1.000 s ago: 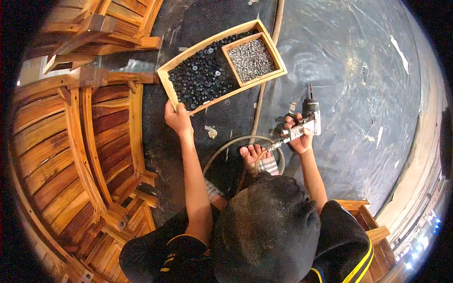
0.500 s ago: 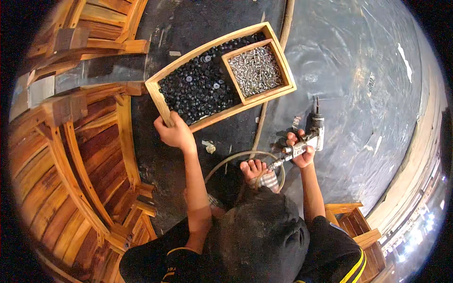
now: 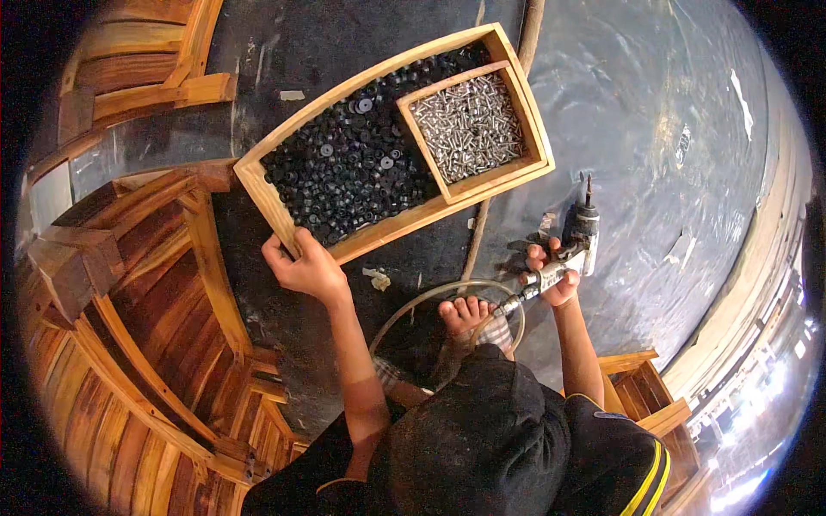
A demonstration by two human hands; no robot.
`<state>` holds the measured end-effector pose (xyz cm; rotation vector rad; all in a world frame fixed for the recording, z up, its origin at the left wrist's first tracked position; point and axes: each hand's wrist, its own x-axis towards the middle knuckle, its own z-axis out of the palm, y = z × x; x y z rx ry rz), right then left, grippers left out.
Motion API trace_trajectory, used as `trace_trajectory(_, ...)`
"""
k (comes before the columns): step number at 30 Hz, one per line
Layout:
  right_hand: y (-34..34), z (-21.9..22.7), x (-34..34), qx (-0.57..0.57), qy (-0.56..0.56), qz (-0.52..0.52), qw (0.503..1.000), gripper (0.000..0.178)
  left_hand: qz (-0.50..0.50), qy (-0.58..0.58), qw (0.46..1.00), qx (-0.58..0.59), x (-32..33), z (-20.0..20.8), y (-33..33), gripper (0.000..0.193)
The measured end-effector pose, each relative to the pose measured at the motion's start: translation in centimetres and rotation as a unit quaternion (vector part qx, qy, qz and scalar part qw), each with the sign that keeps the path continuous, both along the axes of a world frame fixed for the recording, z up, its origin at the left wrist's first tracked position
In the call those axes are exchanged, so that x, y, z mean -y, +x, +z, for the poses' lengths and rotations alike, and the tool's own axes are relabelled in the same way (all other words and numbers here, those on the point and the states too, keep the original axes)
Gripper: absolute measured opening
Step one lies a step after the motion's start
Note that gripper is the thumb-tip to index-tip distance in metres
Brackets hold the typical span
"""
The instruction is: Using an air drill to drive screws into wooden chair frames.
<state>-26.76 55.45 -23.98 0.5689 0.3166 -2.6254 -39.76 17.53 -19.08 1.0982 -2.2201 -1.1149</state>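
Note:
My left hand [image 3: 305, 268] grips the near left corner of a wooden tray [image 3: 262, 202], which sits at a slant with its right end farther off. Black round plastic pieces [image 3: 353, 163] fill most of it. A smaller wooden box [image 3: 423, 153] inside the tray's right end holds silver screws [image 3: 469, 129]. My right hand [image 3: 555, 279] is closed around the grip of a metal air screwdriver [image 3: 587, 232], its bit pointing away from me. A pale hose [image 3: 413, 301] loops from the tool's grip past my bare foot [image 3: 465, 314].
Slatted wooden furniture pieces [image 3: 163, 292] stand along the left. Another wooden piece [image 3: 654, 396] is at the lower right. Dark sheeting [image 3: 671, 189] covers the floor, crossed by a long pipe-like strip [image 3: 478, 232]. A crumpled scrap [image 3: 376, 279] lies near my left wrist.
The tray has shifted left and slightly toward me at its left end, with my left hand on it, and looks larger. My right hand and the screwdriver have moved slightly right.

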Motion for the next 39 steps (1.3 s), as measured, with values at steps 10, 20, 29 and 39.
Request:
trace_trajectory(10, -0.2, 0.2, 0.2, -0.009, -0.007, -0.004, 1.000, 0.063, -0.368, 0.013, 0.925, -0.095, -8.9, 6.1, -4.6, 0.030)
trace_trajectory(20, -0.2, 0.1, 0.1, -0.016, 0.015, -0.016, 1.000, 0.065, -0.599, 0.000, 0.800, -0.044, -16.7, 3.2, -6.3, 0.034)
trace_trajectory(29, -0.3, 0.2, 0.4, -0.018, 0.016, -0.001, 1.000, 0.060, -0.570, 0.035, 0.817, -0.078, -16.0, 2.8, -6.1, 0.033)
trace_trajectory(39, -0.1, -0.5, 0.0, -0.044, 0.002, -0.007, 0.999, 0.061, -0.043, -0.231, 0.968, 0.084, 3.8, 0.8, -1.5, 0.039)
